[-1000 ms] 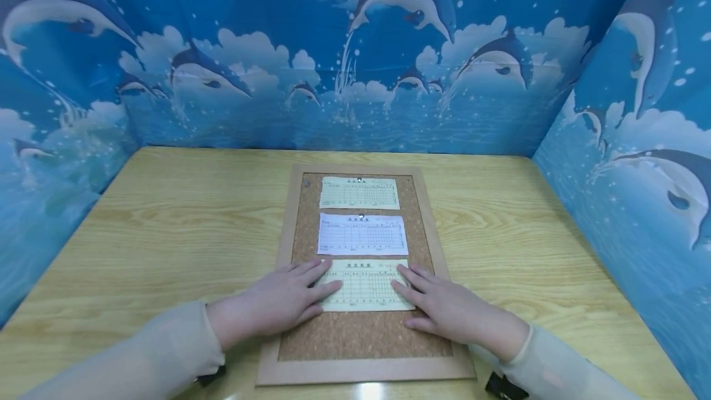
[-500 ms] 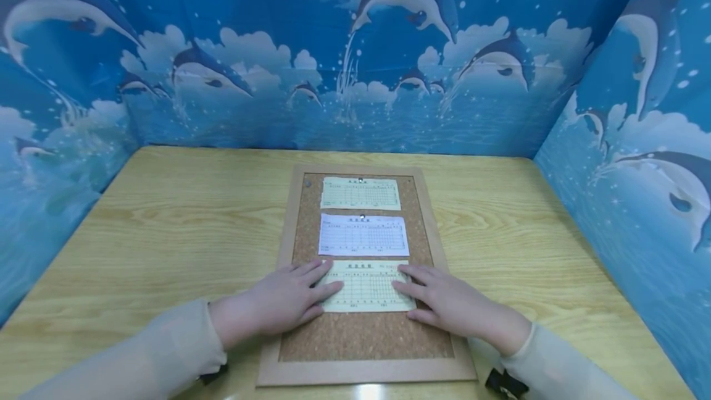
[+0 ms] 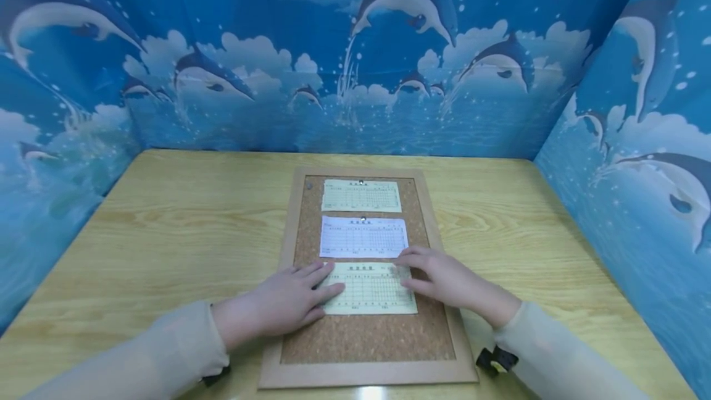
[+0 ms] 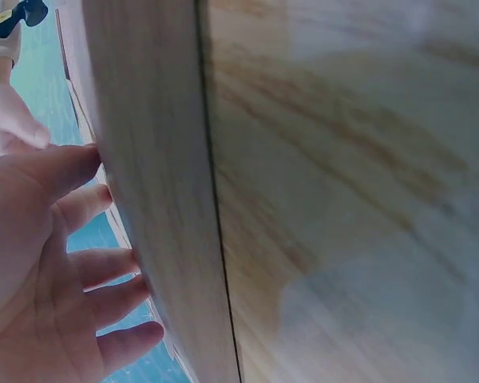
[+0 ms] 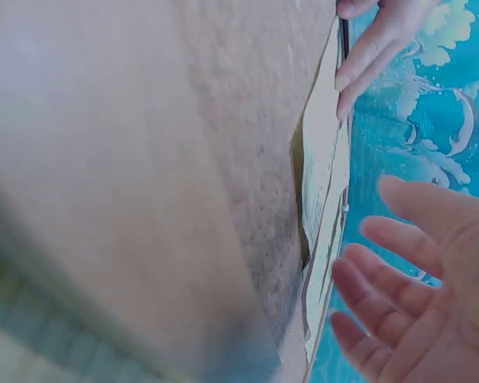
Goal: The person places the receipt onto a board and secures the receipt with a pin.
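A framed cork board (image 3: 366, 341) lies on the table, bearing three printed paper slips. The lowest slip (image 3: 366, 292) is pale green and has no pin visible on it. My left hand (image 3: 283, 302) rests on its left edge with fingers spread. Over its upper right corner is my right hand (image 3: 452, 278), fingers gently bent and holding nothing. In the right wrist view, the fingers of this hand (image 5: 431, 295) stand apart from the paper, and one edge of the slip (image 5: 319, 144) bows up off the cork.
Above lie a white slip (image 3: 363, 239) and another pale green slip (image 3: 361, 198), each with a push pin at its top. A small grey thing, perhaps a pin, sits at the board's upper left. Dolphin-print curtains (image 3: 333, 119) enclose the wooden table (image 3: 194, 215).
My right hand has lifted off the lowest slip and shifted slightly up toward its top right corner, its fingers drawing in. My left hand stays in place.
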The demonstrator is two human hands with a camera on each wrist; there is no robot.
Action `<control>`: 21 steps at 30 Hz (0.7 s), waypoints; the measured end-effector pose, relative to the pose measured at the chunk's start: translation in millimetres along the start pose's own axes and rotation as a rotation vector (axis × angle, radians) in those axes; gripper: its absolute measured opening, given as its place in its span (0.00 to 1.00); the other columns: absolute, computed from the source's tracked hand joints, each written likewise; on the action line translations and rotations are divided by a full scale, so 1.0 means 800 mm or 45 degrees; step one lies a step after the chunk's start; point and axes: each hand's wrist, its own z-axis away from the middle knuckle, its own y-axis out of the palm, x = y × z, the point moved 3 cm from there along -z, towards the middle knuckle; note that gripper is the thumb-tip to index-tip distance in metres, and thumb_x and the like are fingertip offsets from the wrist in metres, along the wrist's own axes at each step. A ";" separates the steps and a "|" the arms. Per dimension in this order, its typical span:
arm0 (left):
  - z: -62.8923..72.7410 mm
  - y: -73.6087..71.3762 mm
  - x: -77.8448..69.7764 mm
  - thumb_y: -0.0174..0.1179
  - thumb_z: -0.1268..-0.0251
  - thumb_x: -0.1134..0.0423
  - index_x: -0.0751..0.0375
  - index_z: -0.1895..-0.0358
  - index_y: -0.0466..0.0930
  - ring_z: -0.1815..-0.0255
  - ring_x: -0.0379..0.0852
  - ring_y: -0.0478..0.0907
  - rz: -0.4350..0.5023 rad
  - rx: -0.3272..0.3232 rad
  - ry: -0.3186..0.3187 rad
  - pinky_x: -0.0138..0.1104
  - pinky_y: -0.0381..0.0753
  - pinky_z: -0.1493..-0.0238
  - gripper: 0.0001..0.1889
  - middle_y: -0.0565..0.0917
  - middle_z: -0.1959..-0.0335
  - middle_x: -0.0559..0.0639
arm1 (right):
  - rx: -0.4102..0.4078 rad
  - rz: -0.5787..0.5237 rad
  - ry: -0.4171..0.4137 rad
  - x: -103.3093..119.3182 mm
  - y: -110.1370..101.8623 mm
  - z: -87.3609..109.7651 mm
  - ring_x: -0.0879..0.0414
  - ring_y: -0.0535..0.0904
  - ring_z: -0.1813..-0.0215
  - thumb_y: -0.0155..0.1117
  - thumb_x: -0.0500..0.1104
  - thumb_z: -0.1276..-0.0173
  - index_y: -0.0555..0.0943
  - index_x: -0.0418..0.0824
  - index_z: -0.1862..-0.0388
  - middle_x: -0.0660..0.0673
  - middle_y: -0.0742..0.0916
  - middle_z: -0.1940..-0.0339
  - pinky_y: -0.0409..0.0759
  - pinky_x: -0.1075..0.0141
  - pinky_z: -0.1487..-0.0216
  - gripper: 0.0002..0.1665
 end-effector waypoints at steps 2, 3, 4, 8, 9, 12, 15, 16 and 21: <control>0.000 0.001 0.000 0.47 0.30 0.47 0.47 0.31 0.63 0.31 0.57 0.57 0.000 0.004 -0.004 0.51 0.65 0.40 0.26 0.59 0.30 0.60 | -0.065 -0.070 0.000 -0.002 -0.003 -0.007 0.55 0.78 0.53 0.62 0.44 0.34 0.79 0.38 0.46 0.46 0.81 0.51 0.78 0.60 0.53 0.19; 0.000 0.002 0.000 0.47 0.30 0.47 0.47 0.31 0.62 0.31 0.57 0.57 -0.003 0.004 -0.005 0.51 0.65 0.40 0.26 0.59 0.30 0.60 | -0.095 -0.110 0.001 -0.003 -0.005 -0.010 0.57 0.78 0.56 0.62 0.43 0.34 0.79 0.38 0.47 0.46 0.82 0.53 0.78 0.61 0.55 0.18; 0.000 0.002 0.000 0.47 0.30 0.47 0.47 0.31 0.63 0.31 0.57 0.57 -0.002 0.003 -0.005 0.51 0.65 0.40 0.26 0.59 0.30 0.61 | -0.121 -0.148 0.004 -0.004 -0.007 -0.014 0.58 0.78 0.58 0.62 0.42 0.34 0.80 0.37 0.48 0.47 0.83 0.56 0.78 0.63 0.58 0.17; 0.000 0.003 0.001 0.47 0.31 0.47 0.47 0.31 0.63 0.31 0.57 0.58 -0.002 -0.003 -0.012 0.51 0.66 0.40 0.27 0.59 0.30 0.61 | -0.186 -0.278 0.061 -0.008 -0.015 -0.032 0.60 0.78 0.62 0.62 0.41 0.34 0.81 0.36 0.51 0.47 0.84 0.59 0.78 0.65 0.61 0.15; 0.000 0.002 0.001 0.48 0.31 0.47 0.47 0.31 0.64 0.31 0.57 0.58 -0.003 -0.007 -0.012 0.51 0.66 0.41 0.27 0.60 0.30 0.61 | -0.195 -0.309 0.091 -0.009 -0.017 -0.037 0.60 0.78 0.62 0.61 0.41 0.34 0.81 0.37 0.51 0.47 0.84 0.59 0.77 0.65 0.61 0.15; 0.000 0.003 0.002 0.48 0.31 0.46 0.47 0.31 0.64 0.31 0.57 0.58 -0.004 -0.006 -0.012 0.51 0.66 0.41 0.26 0.60 0.30 0.60 | -0.228 -0.397 0.181 -0.010 -0.024 -0.051 0.57 0.78 0.60 0.60 0.42 0.33 0.82 0.37 0.50 0.46 0.84 0.57 0.77 0.63 0.61 0.15; 0.000 0.002 0.002 0.47 0.31 0.46 0.46 0.31 0.63 0.31 0.56 0.58 -0.010 -0.002 -0.006 0.50 0.66 0.40 0.26 0.60 0.30 0.60 | -0.256 -0.467 0.250 -0.013 -0.029 -0.062 0.55 0.78 0.59 0.60 0.43 0.33 0.81 0.38 0.49 0.46 0.84 0.55 0.77 0.62 0.61 0.16; 0.000 0.002 0.002 0.47 0.30 0.46 0.46 0.31 0.63 0.31 0.56 0.58 -0.012 0.001 -0.006 0.50 0.65 0.40 0.26 0.60 0.30 0.60 | -0.263 -0.482 0.270 -0.013 -0.030 -0.065 0.55 0.77 0.59 0.60 0.44 0.33 0.81 0.38 0.49 0.46 0.84 0.55 0.77 0.62 0.61 0.16; -0.002 0.003 0.001 0.46 0.30 0.46 0.46 0.31 0.63 0.31 0.56 0.57 -0.007 0.013 -0.008 0.50 0.65 0.40 0.26 0.59 0.30 0.59 | -0.277 -0.550 0.370 -0.015 -0.030 -0.081 0.54 0.77 0.60 0.59 0.47 0.32 0.82 0.40 0.50 0.47 0.84 0.58 0.75 0.61 0.63 0.16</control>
